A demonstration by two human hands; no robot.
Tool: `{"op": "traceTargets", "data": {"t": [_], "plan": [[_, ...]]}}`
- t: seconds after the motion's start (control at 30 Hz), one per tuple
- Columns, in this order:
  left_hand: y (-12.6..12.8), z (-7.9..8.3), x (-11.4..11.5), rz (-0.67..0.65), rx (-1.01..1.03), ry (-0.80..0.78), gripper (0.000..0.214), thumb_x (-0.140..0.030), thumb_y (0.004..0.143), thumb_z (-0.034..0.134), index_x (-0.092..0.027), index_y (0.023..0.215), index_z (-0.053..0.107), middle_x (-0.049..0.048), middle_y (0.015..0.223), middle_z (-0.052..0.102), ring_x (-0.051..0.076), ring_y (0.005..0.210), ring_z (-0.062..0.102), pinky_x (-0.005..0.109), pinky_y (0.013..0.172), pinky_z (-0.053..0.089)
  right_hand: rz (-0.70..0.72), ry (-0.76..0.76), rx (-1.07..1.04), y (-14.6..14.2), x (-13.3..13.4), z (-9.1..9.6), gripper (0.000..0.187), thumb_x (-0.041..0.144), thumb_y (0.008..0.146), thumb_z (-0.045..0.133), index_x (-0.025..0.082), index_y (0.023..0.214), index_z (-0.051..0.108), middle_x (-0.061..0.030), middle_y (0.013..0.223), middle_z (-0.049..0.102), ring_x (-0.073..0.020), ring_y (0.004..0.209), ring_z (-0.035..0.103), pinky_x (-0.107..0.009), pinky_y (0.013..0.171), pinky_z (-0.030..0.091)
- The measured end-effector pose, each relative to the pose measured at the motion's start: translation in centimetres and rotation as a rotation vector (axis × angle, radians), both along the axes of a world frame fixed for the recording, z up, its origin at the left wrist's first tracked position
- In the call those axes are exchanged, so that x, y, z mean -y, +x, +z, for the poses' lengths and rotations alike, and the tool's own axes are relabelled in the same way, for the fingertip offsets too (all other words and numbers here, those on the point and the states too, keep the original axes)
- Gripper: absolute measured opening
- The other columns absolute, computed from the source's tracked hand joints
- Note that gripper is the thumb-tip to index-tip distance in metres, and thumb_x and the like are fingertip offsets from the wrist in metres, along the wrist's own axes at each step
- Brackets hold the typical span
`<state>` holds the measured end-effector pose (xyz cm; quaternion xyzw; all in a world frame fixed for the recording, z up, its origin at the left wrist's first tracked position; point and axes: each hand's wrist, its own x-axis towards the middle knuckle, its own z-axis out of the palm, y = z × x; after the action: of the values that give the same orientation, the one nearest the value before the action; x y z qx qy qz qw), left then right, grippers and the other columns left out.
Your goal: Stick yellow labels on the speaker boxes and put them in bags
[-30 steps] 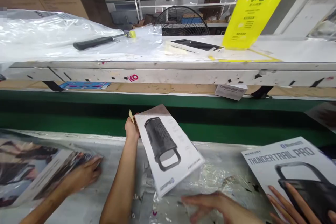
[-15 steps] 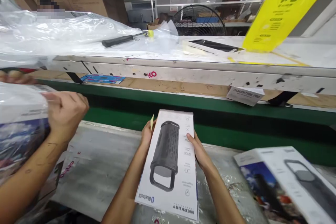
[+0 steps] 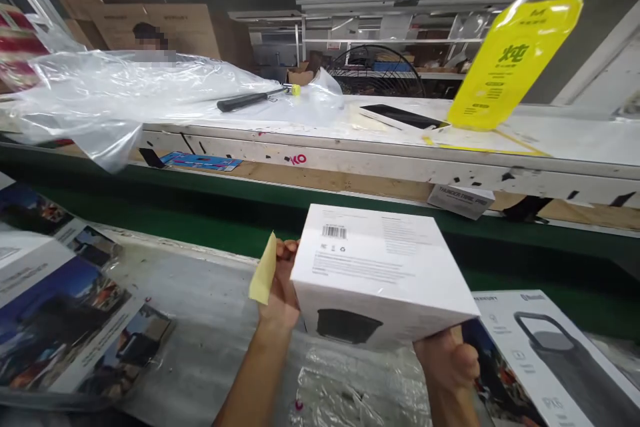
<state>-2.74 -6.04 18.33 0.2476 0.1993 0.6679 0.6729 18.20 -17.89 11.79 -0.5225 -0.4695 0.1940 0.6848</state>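
On my feed, the white box (image 3: 373,267) is held up in both hands above the tabletop (image 3: 210,307), tilted, with its barcode face up and a speaker picture facing me. The left hand (image 3: 283,287) is nearer, its fingers curled around the box's left edge, a yellow slip (image 3: 263,270) beside them. The right hand (image 3: 447,360) cups the lower right corner, fingers closed beneath it. A flat printed box (image 3: 545,347) lies just to the right.

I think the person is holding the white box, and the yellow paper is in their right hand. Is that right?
Not quite: the yellow paper is at the left hand, not the right hand, as the head view shows. The rest is right: the person is holding the white box.
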Motion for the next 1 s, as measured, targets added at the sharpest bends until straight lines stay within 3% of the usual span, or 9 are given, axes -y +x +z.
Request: {"op": "traceTargets", "data": {"t": [0.13,0.23,0.37,0.43,0.5,0.63,0.73,0.83,1.0], "plan": [[-0.4,1.2,-0.7,-0.058,-0.099,0.095,0.034,-0.045,0.087,0.075,-0.022,0.072,0.055,0.0013,0.075,0.062,0.02,0.077,0.065,0.035,0.074,0.057,0.11,0.055,-0.166,0.8,0.6,2.1,0.093,0.093,0.081,0.034,0.042,0.158,0.039,-0.007,0.164,0.042,-0.0484,0.145,0.044,-0.07,0.102,0.051],[-1.2,3.9,-1.2,0.116,-0.352,0.322,0.03,-0.044,0.097,0.065,-0.022,0.078,0.057,-0.0013,0.069,0.061,0.015,0.067,0.06,0.027,0.065,0.052,0.148,0.138,-0.143,2.3,0.6,6.4,0.072,0.078,0.088,0.048,0.036,0.147,0.057,-0.0092,0.159,0.05,-0.0458,0.145,0.046,-0.067,0.108,0.047],[-1.0,9.0,-0.6,0.319,-0.747,0.698,0.025,-0.041,0.097,0.068,-0.021,0.083,0.062,-0.0028,0.069,0.06,0.011,0.059,0.051,0.023,0.053,0.041,-0.026,0.238,0.087,2.7,0.2,13.6,0.023,0.044,0.09,0.072,0.032,0.11,0.076,-0.0086,0.123,0.072,-0.0363,0.125,0.064,-0.055,0.11,0.049],[-0.1,11.3,0.3,0.297,-0.88,0.844,0.025,-0.04,0.097,0.068,-0.021,0.082,0.062,-0.0022,0.07,0.061,0.011,0.061,0.052,0.024,0.056,0.042,-0.014,0.155,0.284,1.7,-0.1,16.5,0.016,0.04,0.092,0.073,0.029,0.103,0.075,-0.007,0.108,0.075,-0.0312,0.109,0.07,-0.049,0.102,0.054],[0.8,13.0,1.3,0.26,-0.969,0.947,0.023,-0.037,0.099,0.065,-0.021,0.082,0.061,-0.0029,0.069,0.06,0.011,0.061,0.052,0.025,0.058,0.043,0.082,0.053,0.422,0.3,-0.5,18.4,0.021,0.04,0.089,0.078,0.028,0.104,0.07,-0.004,0.099,0.076,-0.0266,0.096,0.073,-0.043,0.089,0.059],[1.5,14.3,2.5,0.06,-0.985,0.993,0.021,-0.037,0.101,0.061,-0.021,0.087,0.061,-0.0016,0.075,0.065,0.011,0.064,0.054,0.024,0.061,0.045,0.193,0.037,0.291,-1.8,-1.0,19.4,0.039,0.035,0.084,0.084,0.029,0.101,0.05,0.0025,0.084,0.075,-0.0202,0.074,0.074,-0.029,0.061,0.059],[1.1,14.4,2.5,-0.166,-1.015,0.933,0.026,-0.041,0.1,0.06,-0.02,0.086,0.063,0.0003,0.081,0.068,0.013,0.07,0.058,0.025,0.064,0.048,0.169,0.118,0.173,-2.0,-1.1,19.4,0.05,0.032,0.08,0.088,0.03,0.102,0.043,0.0049,0.083,0.074,-0.0192,0.07,0.074,-0.027,0.058,0.06],[0.9,14.4,2.2,-0.251,-1.055,0.926,0.025,-0.039,0.1,0.06,-0.019,0.085,0.067,0.0015,0.084,0.07,0.015,0.076,0.062,0.026,0.068,0.05,0.155,0.153,0.196,-1.8,-1.3,19.6,0.055,0.028,0.079,0.089,0.031,0.107,0.042,0.005,0.088,0.071,-0.0195,0.072,0.075,-0.027,0.057,0.061],[1.2,14.3,2.0,-0.192,-1.027,0.899,0.021,-0.035,0.099,0.063,-0.019,0.088,0.071,0.0006,0.08,0.071,0.016,0.075,0.064,0.027,0.069,0.05,-0.186,0.491,0.514,-1.7,-1.8,19.5,0.049,0.018,0.079,0.085,0.03,0.113,0.052,-0.0043,0.116,0.06,-0.0236,0.103,0.067,-0.038,0.08,0.06]]}}
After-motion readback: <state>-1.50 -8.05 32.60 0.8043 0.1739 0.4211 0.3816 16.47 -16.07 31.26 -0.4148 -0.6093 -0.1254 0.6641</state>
